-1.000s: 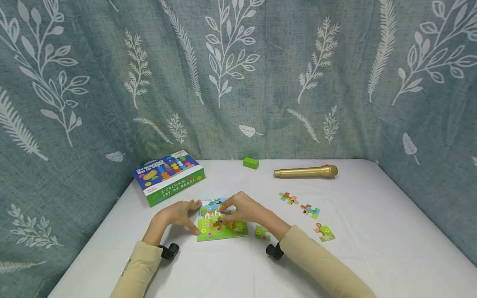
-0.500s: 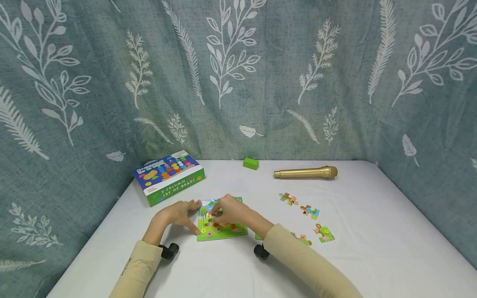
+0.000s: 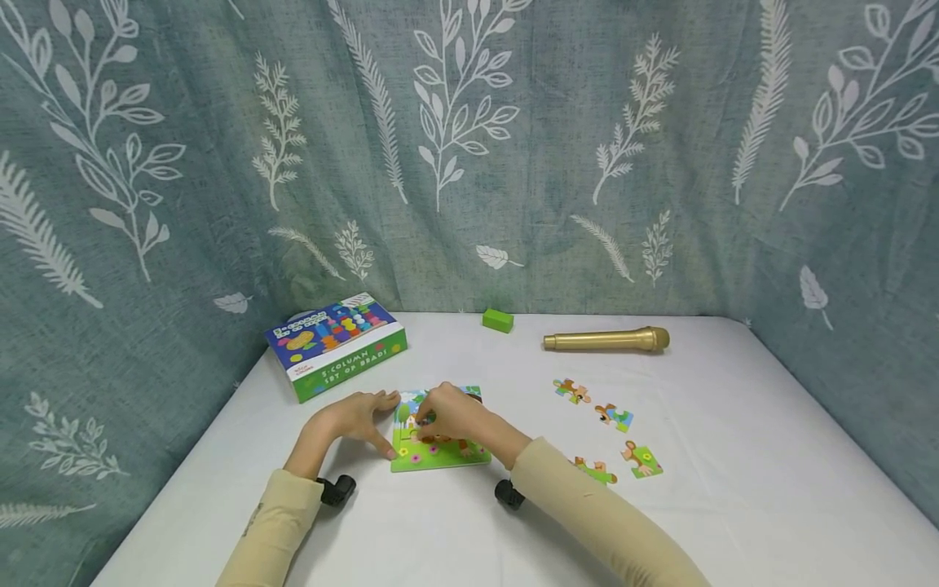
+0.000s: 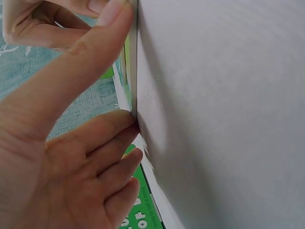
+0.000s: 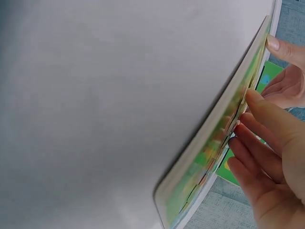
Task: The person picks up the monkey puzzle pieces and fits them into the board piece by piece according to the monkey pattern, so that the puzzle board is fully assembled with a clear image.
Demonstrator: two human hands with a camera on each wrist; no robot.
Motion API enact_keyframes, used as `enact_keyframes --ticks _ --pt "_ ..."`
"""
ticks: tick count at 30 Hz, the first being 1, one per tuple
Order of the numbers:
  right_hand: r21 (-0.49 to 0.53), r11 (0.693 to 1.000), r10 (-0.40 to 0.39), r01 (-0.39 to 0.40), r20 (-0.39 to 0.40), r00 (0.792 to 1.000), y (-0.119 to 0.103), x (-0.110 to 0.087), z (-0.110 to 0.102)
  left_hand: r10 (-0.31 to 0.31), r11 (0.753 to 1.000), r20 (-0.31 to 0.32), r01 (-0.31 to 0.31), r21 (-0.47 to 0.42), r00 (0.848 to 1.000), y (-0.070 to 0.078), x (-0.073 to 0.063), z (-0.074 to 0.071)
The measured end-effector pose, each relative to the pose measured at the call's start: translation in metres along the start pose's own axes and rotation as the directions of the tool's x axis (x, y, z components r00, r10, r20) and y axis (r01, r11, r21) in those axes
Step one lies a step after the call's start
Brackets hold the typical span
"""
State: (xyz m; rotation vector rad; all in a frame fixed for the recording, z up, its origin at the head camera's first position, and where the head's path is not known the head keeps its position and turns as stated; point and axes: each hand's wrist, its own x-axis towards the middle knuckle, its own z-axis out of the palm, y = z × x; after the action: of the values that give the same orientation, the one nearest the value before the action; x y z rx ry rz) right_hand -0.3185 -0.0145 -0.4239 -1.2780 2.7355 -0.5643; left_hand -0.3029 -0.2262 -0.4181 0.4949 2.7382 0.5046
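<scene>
A jigsaw puzzle board (image 3: 440,461) with a bright green, blue and brown cartoon picture lies on the white table. My left hand (image 3: 359,422) spans its left side, thumb at the lower corner and fingers by the upper one. In the left wrist view that thumb (image 4: 112,19) rests against the board's edge, fingers nearly straight. My right hand (image 3: 456,414) is over the middle of the board, thumb and fingers pinching a small puzzle piece (image 3: 426,418), mostly hidden by the fingers. The right wrist view shows those fingertips (image 5: 238,129) close at the board's face.
Loose puzzle pieces lie right of the board, among them a brown one (image 3: 571,390), a blue-green one (image 3: 614,417) and a green one (image 3: 642,460); another (image 3: 596,470) is partly behind my right sleeve. Behind are a bead-set box (image 3: 337,344), a green block (image 3: 498,320) and a gold microphone (image 3: 607,339).
My right hand has moved left over the board with the piece, then nearly stopped. The right forearm shifted left too, uncovering a loose piece and covering another. The left hand has stayed put.
</scene>
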Motion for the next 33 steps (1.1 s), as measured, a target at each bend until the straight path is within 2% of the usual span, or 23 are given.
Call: enact_keyframes --ticks 11,23,28,33 --pt "0.018 1.000 -0.012 0.012 0.036 0.999 0.003 -0.001 -0.002 -0.012 1.000 0.006 0.012 -0.002 1.000 0.000 -0.002 0.000" --pt "0.097 0.995 -0.019 0.017 0.020 1.000 0.013 -0.004 -0.001 0.003 1.000 0.003 -0.003 -0.007 1.000 -0.001 0.000 0.002" --pt "0.143 0.990 -0.009 0.011 -0.010 1.000 0.020 -0.007 -0.007 -0.001 1.000 -0.006 0.001 -0.002 1.000 -0.001 0.001 0.002" --pt "0.155 0.987 -0.035 0.039 -0.028 0.999 0.024 -0.014 -0.018 -0.018 1.000 -0.006 0.018 0.001 1.000 -0.001 0.001 0.002"
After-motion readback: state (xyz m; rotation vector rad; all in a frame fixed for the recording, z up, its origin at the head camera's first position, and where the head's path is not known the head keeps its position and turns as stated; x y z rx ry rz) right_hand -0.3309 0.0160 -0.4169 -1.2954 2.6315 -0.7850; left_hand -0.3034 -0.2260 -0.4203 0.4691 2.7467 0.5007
